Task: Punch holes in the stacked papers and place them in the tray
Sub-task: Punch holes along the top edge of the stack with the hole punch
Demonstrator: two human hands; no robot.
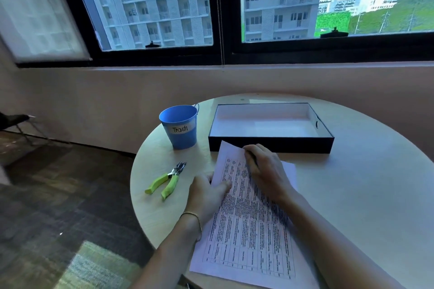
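A stack of printed papers (244,225) with tables of text lies on the round table in front of me. My left hand (206,195) grips the stack's left edge, thumb on top. My right hand (265,171) rests on the upper part of the sheets, fingers curled over the far edge. A hole punch (165,182) with lime-green handles lies on the table to the left of the papers, untouched. Behind the papers stands a black tray (270,144) with a white inside and nothing in it.
A blue bucket (180,129) labelled "Trash" stands left of the tray. The round table (364,183) ends close on the left and near side. A wall and windows rise behind it. Dark floor lies to the left.
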